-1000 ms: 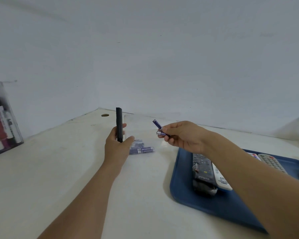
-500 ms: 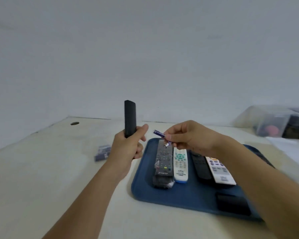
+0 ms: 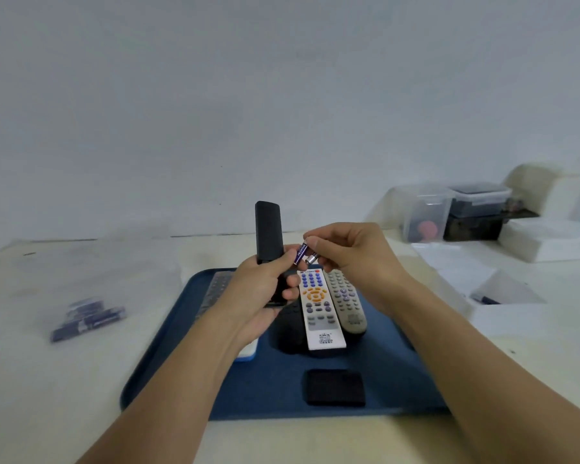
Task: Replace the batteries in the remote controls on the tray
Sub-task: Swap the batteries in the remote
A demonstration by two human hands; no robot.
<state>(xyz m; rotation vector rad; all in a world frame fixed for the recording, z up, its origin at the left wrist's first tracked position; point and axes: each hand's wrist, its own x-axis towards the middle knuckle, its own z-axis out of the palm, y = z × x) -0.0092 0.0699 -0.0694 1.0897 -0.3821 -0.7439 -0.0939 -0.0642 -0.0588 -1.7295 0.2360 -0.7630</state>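
Your left hand (image 3: 262, 289) is wrapped around a black remote (image 3: 268, 236), holding it upright above the blue tray (image 3: 168, 349). Your right hand (image 3: 352, 252) pinches a purple battery (image 3: 301, 252) between thumb and fingertips, tilted, its end just beside the left thumb and close to the black remote. On the tray lie a white remote (image 3: 318, 313) and a grey remote (image 3: 345, 303) side by side, with a small black cover (image 3: 335, 387) nearer you. More batteries (image 3: 87, 319) sit in a loose pile on the table (image 3: 47, 396), left of the tray.
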